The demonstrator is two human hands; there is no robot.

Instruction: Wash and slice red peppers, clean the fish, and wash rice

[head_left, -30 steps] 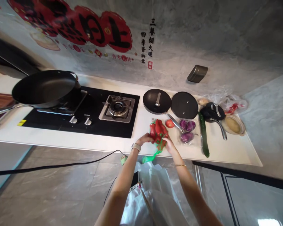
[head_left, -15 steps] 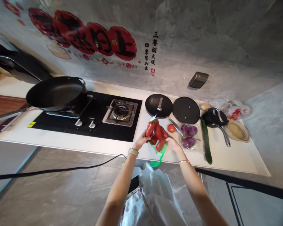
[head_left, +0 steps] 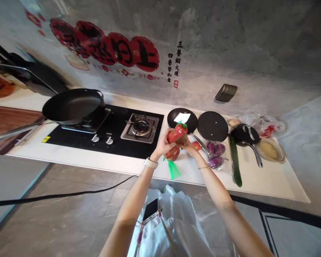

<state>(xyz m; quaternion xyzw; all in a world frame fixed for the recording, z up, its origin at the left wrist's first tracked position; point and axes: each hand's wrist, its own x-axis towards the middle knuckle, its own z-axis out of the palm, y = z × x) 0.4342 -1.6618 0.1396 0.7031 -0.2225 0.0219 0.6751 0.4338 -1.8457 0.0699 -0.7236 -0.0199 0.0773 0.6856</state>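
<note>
Both my hands hold a bunch of red peppers in a green net bag above the white counter. My left hand grips the bunch from the left, fingers wrapped round it. My right hand closes on it from the right. A white label sticks up at the top of the bag, and the loose green netting hangs down below my hands.
On the counter to the right lie a tomato, bagged purple onions, a cucumber, two black lids, a small pan and a bowl. To the left, a black wok sits on the gas hob.
My hands have lifted the peppers higher and turned the bag, so its white label now points up. The view has shifted slightly to the left.
</note>
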